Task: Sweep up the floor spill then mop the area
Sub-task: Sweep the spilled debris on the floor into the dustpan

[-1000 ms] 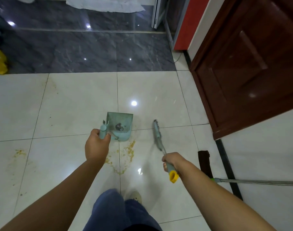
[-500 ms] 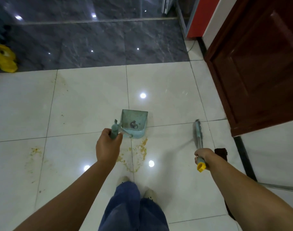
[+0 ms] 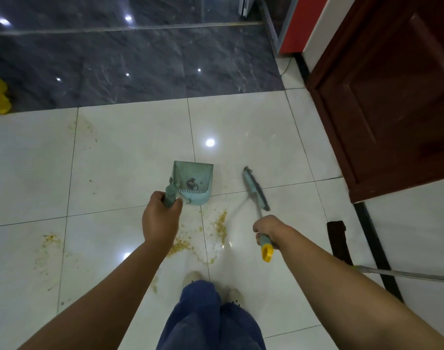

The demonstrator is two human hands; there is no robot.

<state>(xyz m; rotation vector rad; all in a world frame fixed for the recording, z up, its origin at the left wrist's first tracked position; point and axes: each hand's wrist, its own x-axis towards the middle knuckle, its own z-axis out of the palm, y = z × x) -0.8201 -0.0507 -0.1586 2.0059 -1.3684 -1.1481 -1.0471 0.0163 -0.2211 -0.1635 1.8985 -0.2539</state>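
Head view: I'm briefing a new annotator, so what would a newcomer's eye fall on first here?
The yellow-brown spill stands out, scattered over the white tiles at lower centre. Just beyond it the left hand grips the handle of a teal dustpan, and the right hand holds a matching brush to its right. A dark red door fills the upper right corner.

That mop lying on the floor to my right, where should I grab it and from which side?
Probably grip the mop's metal pole just past the green collar, coming down from above. It lies flat, slim and bare, while the dark head is a flat pad with nothing to hold.
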